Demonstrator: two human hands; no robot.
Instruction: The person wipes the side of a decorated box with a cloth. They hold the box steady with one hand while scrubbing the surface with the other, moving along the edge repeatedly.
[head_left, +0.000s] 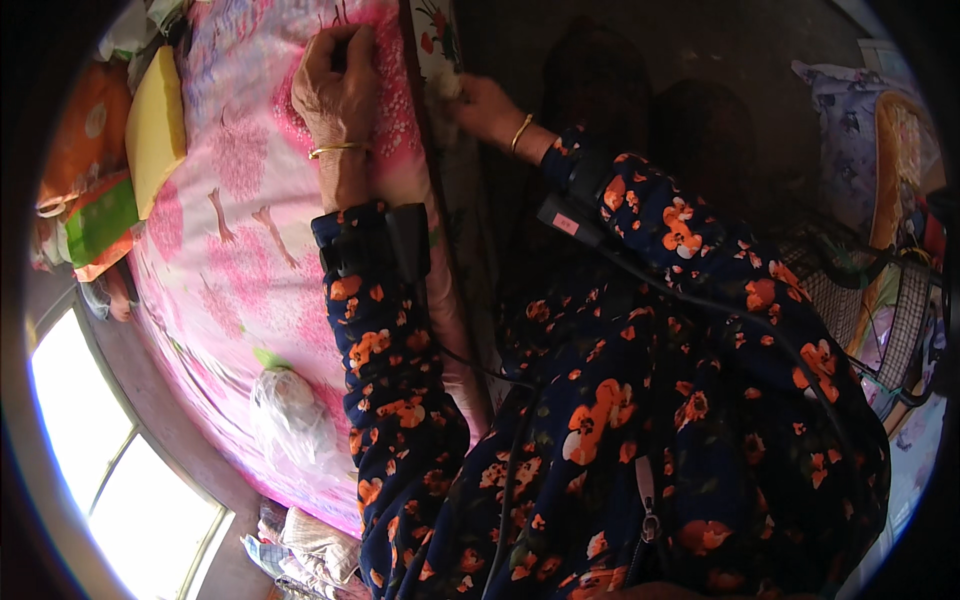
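Observation:
My left hand (334, 86) rests in a loose fist on a pink patterned bed sheet (262, 161). Nothing shows in its curled fingers, though their undersides are hidden. Beyond the bed's edge, my right hand (487, 112) grips a pale, blurred cloth-like piece (444, 88). That piece lies against the side board of the bed (439, 37), which bears painted red flowers. Both wrists carry a gold-coloured bangle and a dark strapped device with a cable.
Along the bed's far side are a yellow foam-like block (156, 131), an orange bag (90, 127) and a window (142, 457). A clear plastic bag (291, 420) lies on the sheet. Folded clothes (319, 544) sit below. At right stand a wire basket (825, 262) and a floral cushion (847, 135).

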